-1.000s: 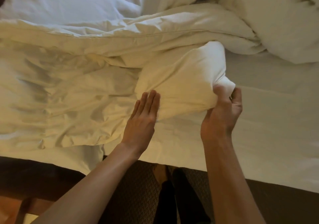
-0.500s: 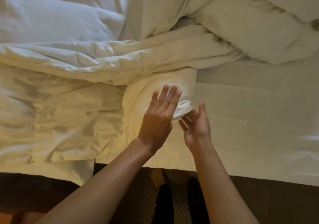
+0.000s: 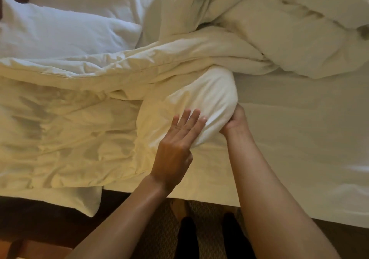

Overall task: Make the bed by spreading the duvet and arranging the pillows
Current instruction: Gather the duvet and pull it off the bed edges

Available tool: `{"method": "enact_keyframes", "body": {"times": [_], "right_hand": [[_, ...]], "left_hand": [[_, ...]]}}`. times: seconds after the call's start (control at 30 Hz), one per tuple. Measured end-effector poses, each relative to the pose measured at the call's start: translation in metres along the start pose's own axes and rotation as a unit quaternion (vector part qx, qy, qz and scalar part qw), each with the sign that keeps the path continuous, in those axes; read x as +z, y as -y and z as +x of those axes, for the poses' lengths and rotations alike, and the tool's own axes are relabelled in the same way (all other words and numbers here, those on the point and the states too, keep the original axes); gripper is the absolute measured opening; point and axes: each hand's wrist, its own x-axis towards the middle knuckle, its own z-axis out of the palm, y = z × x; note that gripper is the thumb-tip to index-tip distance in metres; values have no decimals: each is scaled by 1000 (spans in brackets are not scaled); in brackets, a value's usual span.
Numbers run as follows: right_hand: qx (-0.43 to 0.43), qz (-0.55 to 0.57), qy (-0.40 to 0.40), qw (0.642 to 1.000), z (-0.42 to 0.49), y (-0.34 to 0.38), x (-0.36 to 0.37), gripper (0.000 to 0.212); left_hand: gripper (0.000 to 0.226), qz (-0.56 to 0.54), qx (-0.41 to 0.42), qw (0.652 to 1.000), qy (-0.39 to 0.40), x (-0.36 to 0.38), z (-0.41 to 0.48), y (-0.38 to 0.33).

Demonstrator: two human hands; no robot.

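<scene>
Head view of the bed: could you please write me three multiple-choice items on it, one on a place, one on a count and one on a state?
1. Where does the pillow lie? A on a chair; B upper left, beyond the duvet; C on a shelf.
2. How many hands touch the duvet? A none; B one; C two.
3. How is the left hand? A flat, fingers straight; B a fist; C raised in the air.
Key: B, it lies past the duvet's far edge; C, the left hand presses the bunched fold while the right hand has it in its grip; A, its straight fingers lie on the fabric.
</scene>
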Motion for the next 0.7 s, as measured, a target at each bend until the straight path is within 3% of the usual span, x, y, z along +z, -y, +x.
{"method": "enact_keyframes", "body": {"times": [0.13,0.23,0.27,0.33,0.4,0.47,0.5,0.57,0.6,0.63,0.7], "right_hand": [[-211,79,-50,973,-32,34,16,43],[-431,44,-113,894,-61,49,31,9],[-493,22,-112,862,-72,52,37,15],[-572,-34,-106,813,-89,51,42,20],[-587,-99,-137,792,-88,44,30,19],[-532,-139,-187,814,-72,31,6,19],[-471,-132,-195,850,-62,22,-11,18],[-269,-68,-173,945,-39,-1,-54,22],[-159,-30,-159,974,-30,-13,-75,30],[-72,-8,-148,986,-22,-25,-94,38],[7,-14,-133,991,-10,-45,-119,50]], "left_hand": [[82,31,6,999,12,0,14,-7],[86,37,4,999,4,0,28,-15],[89,35,1,999,2,0,32,-17],[92,25,-10,1000,-3,0,36,-19],[88,21,-22,999,-8,3,34,-18],[82,7,-42,999,3,4,24,-14],[81,-2,-51,999,15,4,15,-9],[78,-9,-55,998,40,3,-8,0],[76,-8,-51,997,51,3,-22,5],[75,-9,-45,997,67,3,-36,8],[73,-8,-31,994,106,7,-60,8]]}}
